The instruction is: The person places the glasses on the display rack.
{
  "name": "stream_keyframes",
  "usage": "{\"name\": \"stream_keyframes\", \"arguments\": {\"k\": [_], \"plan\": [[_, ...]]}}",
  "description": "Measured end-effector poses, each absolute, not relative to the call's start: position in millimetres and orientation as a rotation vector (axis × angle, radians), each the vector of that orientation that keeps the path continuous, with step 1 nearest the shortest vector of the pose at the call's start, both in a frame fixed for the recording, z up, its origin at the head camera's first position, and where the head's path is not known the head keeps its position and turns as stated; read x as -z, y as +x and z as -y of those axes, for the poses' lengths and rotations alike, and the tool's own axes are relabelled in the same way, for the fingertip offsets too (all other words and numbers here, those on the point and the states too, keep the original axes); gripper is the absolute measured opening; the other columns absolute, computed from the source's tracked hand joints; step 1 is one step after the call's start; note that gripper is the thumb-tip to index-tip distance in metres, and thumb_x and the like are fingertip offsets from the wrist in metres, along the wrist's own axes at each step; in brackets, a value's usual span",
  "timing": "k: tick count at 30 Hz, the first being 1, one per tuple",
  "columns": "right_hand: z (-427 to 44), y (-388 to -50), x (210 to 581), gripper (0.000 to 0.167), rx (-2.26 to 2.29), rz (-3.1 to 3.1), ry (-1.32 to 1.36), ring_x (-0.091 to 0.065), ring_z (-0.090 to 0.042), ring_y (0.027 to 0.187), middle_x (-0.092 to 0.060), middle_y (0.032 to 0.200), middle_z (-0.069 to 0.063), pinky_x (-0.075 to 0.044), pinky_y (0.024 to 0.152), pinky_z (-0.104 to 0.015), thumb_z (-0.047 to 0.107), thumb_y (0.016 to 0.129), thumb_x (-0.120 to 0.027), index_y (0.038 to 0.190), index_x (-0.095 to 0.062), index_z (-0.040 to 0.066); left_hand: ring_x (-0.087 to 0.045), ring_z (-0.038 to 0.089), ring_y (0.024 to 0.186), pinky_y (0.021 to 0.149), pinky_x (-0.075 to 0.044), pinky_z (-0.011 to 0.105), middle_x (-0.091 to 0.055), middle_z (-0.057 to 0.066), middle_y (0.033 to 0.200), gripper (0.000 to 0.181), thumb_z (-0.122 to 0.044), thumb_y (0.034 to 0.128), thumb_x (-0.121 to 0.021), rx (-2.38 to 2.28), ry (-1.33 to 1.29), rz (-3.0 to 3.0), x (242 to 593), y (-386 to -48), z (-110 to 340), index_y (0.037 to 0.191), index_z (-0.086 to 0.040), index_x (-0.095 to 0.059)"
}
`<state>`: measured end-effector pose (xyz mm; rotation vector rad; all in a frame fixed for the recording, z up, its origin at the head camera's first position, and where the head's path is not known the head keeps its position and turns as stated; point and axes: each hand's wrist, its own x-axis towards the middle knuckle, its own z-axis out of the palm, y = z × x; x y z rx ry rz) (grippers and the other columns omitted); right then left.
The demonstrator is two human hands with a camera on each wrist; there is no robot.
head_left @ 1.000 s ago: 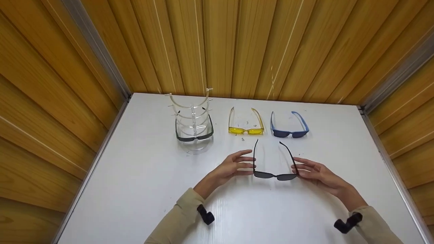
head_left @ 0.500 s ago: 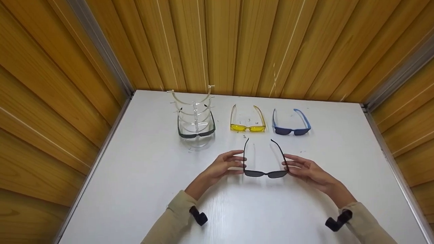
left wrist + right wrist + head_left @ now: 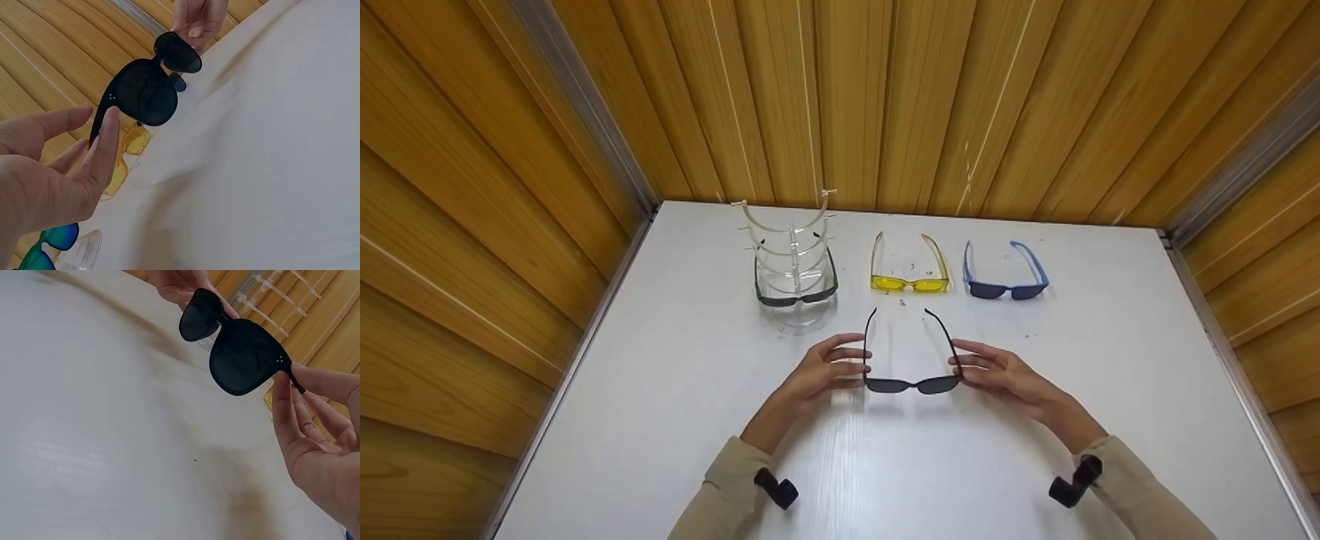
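Observation:
Black sunglasses (image 3: 913, 385) with unfolded temples are held up between both hands, lenses toward the person. My left hand (image 3: 819, 375) pinches the left hinge area, fingers on both sides of the temple. The right hand (image 3: 1011, 379) grips the other temple near its hinge. In the left wrist view the black frame (image 3: 146, 93) sits between thumb and fingers of the left hand (image 3: 62, 163). The right wrist view has the right hand (image 3: 320, 422) pinching the frame's corner beside a dark lens (image 3: 242, 357).
Behind and left stands a clear tiered rack (image 3: 793, 259) with dark-framed glasses (image 3: 796, 300) on a low tier. Yellow glasses (image 3: 910, 285) and blue-framed sunglasses (image 3: 1006, 291) lie on the white table (image 3: 660, 360) farther back. Wood-look walls (image 3: 847, 97) enclose the table.
Both hands have moved left across the table, carrying the black sunglasses from in front of the blue pair to in front of the yellow pair. The head view has shifted slightly.

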<state>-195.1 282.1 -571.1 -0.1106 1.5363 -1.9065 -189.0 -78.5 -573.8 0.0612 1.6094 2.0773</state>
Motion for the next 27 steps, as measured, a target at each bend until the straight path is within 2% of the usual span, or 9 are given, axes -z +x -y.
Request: {"name": "stream_keyframes", "arguments": {"k": [7, 10, 20, 27], "plan": [[-268.1, -193.9, 570.8, 0.066, 1.919, -1.497, -0.077, -0.066, -0.011, 0.121, -0.065, 0.137, -0.011, -0.054, 0.103, -0.023, 0.003, 0.1, -0.062, 0.159, -0.032, 0.006, -0.073, 0.015, 0.097, 0.086, -0.064, 0.033, -0.069, 0.017, 0.127, 0.061, 0.002, 0.0911, -0.069, -2.1, 0.048, -1.611, 572.1, -182.5, 92.0, 0.148, 0.001, -0.046], [-261.4, -193.6, 571.7, 0.065, 1.937, -1.489, -0.072, -0.064, -0.012, 0.124, -0.065, 0.136, -0.01, -0.054, 0.104, -0.024, 0.002, 0.1, -0.062, 0.159, -0.034, 0.006, -0.073, 0.015, 0.098, 0.087, -0.064, 0.034, -0.07, 0.013, 0.124, 0.062, 0.002, 0.0909, -0.07, -2.105, 0.052, -1.615, 572.5, -181.8, 97.2, 0.148, 0.003, -0.045], [-243.9, -200.2, 571.1, 0.063, 1.957, -1.502, -0.136, -0.062, -0.016, 0.128, -0.064, 0.134, -0.006, -0.053, 0.108, -0.028, 0.001, 0.099, -0.062, 0.157, -0.037, 0.006, -0.073, 0.016, 0.098, 0.086, -0.064, 0.034, -0.066, 0.022, 0.131, 0.063, 0.002, 0.0894, -0.071, -2.112, 0.015, -1.651, 567.5, -184.0, 111.9, 0.147, 0.001, -0.047], [-232.6, -207.7, 562.3, 0.061, 1.992, -1.461, -0.125, -0.064, -0.014, 0.123, -0.064, 0.131, -0.005, -0.054, 0.105, -0.025, -0.001, 0.099, -0.061, 0.156, -0.039, 0.005, -0.073, 0.016, 0.098, 0.086, -0.064, 0.034, -0.068, 0.015, 0.127, 0.063, 0.002, 0.0896, -0.071, -2.133, 0.008, -1.661, 562.8, -185.2, 121.2, 0.148, -0.001, -0.047]]}}
